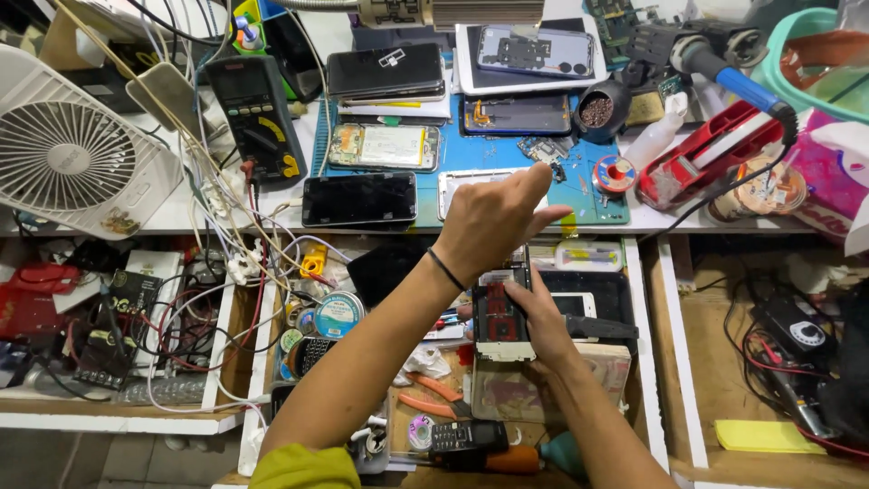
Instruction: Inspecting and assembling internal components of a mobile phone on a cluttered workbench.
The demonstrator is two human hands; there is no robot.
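An opened smartphone (501,312), back cover removed, is gripped by the right hand (541,317) above the open drawer (634,362). The left hand (493,222), fingers loosely extended and holding nothing, is stretched toward 12 o'clock over the blue work mat (480,154) on the table (181,213).

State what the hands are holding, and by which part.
The right hand holds an opened phone by its right edge. The left hand reaches above it; whether it grips anything cannot be told.
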